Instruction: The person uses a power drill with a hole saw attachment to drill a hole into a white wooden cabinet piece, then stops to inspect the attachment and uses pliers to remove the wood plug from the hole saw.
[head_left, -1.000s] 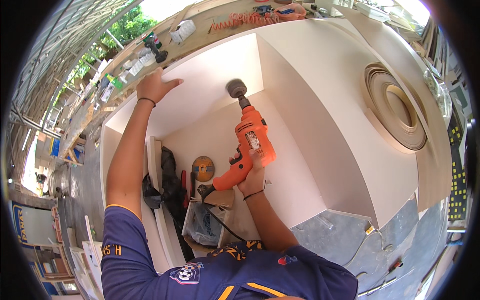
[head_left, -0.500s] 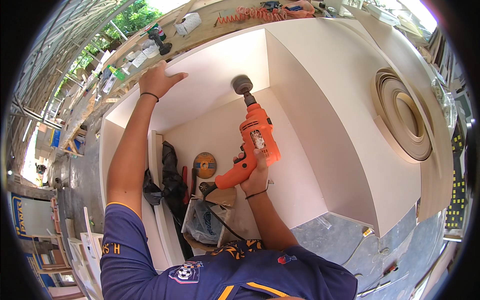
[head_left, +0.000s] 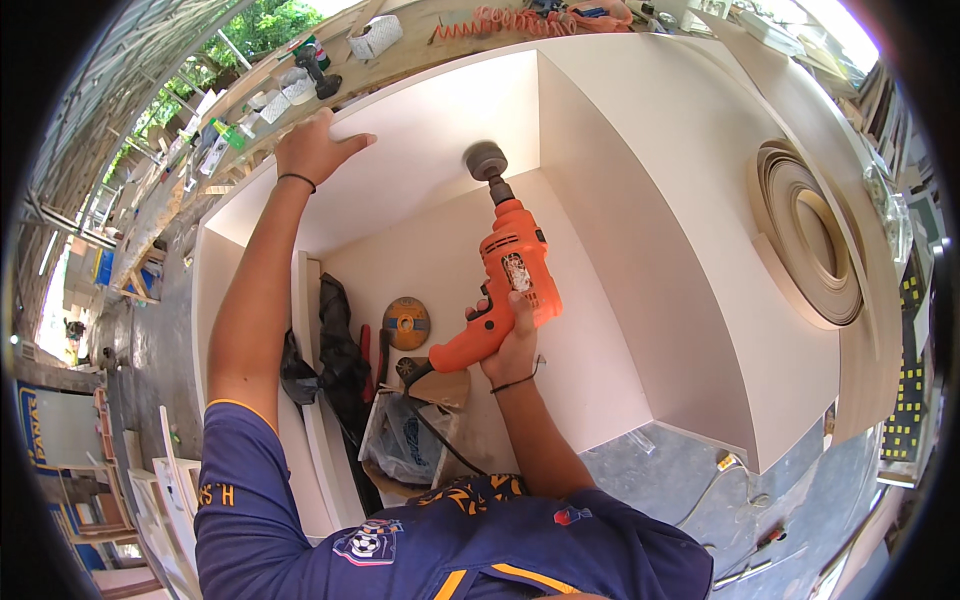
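My right hand (head_left: pixel 516 337) grips an orange corded power drill (head_left: pixel 515 265) from below, fingers around its handle. A dark hole saw (head_left: pixel 486 160) in its chuck meets the inner face of a white cabinet panel (head_left: pixel 420 175), near the inside corner; its rim looks blurred, and how deep it sits I cannot tell. My left hand (head_left: pixel 322 150) holds the far edge of that same panel, fingers over the edge and thumb stretched along the inside. The drill's black cable (head_left: pixel 445 440) runs down toward my body.
Inside the cabinet lie a yellow disc (head_left: pixel 407 323), a black bag (head_left: pixel 345 360) and an open box (head_left: pixel 415 440) with plastic in it. A roll of edge banding (head_left: pixel 810 240) rests on the cabinet's right side. Behind stands a workbench with a cordless drill (head_left: pixel 318 75) and a coiled orange hose (head_left: pixel 500 20).
The view has shifted slightly. Both hands, the drill and the hole saw keep nearly the same place against the panel.
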